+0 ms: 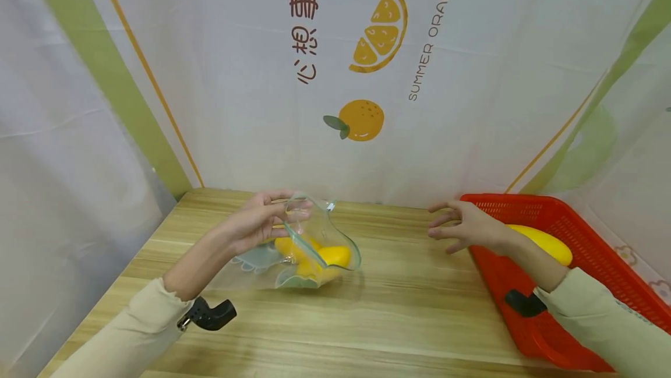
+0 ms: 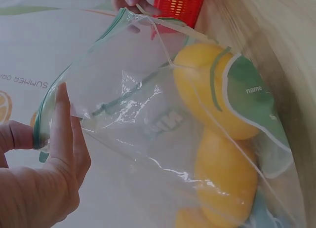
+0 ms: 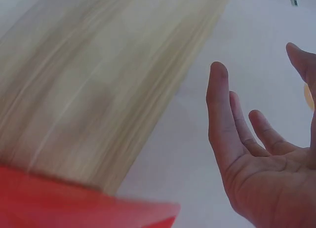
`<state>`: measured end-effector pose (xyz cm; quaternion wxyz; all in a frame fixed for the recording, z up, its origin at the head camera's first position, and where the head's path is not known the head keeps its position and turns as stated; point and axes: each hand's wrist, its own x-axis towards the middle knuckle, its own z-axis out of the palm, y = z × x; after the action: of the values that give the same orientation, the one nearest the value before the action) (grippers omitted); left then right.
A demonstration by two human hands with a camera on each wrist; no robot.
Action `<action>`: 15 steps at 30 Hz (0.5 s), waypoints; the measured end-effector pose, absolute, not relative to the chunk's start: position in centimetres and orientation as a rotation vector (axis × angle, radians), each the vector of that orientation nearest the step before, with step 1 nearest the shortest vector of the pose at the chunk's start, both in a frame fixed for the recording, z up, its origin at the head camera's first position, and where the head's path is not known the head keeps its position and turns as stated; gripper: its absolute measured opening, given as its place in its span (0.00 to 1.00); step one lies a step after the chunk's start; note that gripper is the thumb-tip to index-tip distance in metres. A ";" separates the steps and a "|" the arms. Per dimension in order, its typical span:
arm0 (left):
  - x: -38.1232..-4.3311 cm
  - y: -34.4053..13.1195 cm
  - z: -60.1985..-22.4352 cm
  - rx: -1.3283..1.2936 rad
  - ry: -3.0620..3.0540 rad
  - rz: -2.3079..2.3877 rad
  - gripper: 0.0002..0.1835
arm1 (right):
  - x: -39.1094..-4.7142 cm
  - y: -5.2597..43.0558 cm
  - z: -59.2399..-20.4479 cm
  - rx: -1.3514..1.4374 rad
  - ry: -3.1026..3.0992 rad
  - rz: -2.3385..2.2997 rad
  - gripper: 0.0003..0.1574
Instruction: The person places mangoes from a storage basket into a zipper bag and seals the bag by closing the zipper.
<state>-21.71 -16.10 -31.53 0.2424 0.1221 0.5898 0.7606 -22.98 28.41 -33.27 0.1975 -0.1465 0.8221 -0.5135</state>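
My left hand (image 1: pixel 264 219) pinches the rim of a clear zip bag (image 2: pixel 143 134) between thumb and fingers, and the bag's mouth gapes. Through its plastic show several yellow mangoes (image 2: pixel 217 90) lying at the bottom, by a green patch printed "name". My right hand (image 1: pixel 463 225) hovers near the far left corner of a red basket (image 1: pixel 558 206), fingers spread and bent a little. The right wrist view shows nothing in that hand. Inside the basket a yellow mango (image 1: pixel 542 243) is partly hidden behind my right forearm.
The bag and basket stand on a wood-grain table (image 1: pixel 409 308). A white curtain (image 1: pixel 236 104) with printed oranges hangs right behind the table's back edge. Black wrist mounts (image 1: pixel 212 315) stick out from both sleeves.
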 end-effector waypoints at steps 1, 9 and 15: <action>-21.7 -16.1 -31.6 0.337 1.616 2.081 0.35 | -22.9 28.8 -33.2 -0.409 2.312 -1.434 0.43; -21.7 -15.6 -31.4 0.356 1.626 2.089 0.36 | -22.7 30.8 -33.1 -0.398 2.360 -1.409 0.41; -21.3 -15.1 -30.8 0.359 1.634 2.101 0.38 | -22.3 31.9 -32.7 -0.348 2.352 -1.435 0.40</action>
<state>-21.33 -15.14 -30.84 0.2259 0.1301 0.5925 0.7622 -22.27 31.88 -32.67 0.1812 -0.1231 0.8328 -0.5083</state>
